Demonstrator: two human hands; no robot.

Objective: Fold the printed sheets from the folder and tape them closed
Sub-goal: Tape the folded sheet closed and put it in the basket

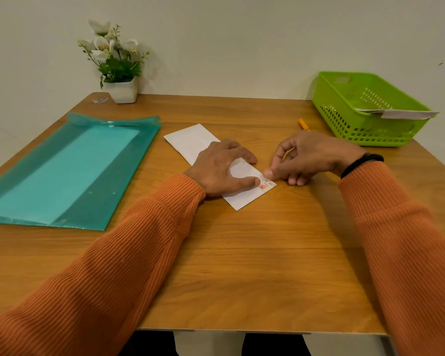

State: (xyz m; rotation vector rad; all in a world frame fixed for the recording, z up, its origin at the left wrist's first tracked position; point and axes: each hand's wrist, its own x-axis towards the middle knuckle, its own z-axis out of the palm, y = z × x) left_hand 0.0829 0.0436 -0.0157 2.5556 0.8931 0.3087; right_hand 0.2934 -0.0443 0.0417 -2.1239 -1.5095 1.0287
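Head view: folded sheet [190, 143] flat on the wooden table [242, 253], just right of the teal folder [70, 173], more paper visible inside. Left hand [221, 168] spread open, palm and thumb pressing the sheet's near half down, gripping nothing. Right hand [311, 156] curled, thumb and forefinger pinched at the sheet's near corner on a small patterned sticker or tape piece [266, 183]; too small to tell which. Risks, as judged: tape landing crooked or wrinkled, sticking to a fingertip, or the fold springing open if the left hand lifts early. Green basket [344, 104] with papers far right, orange pen [303, 123] near it.
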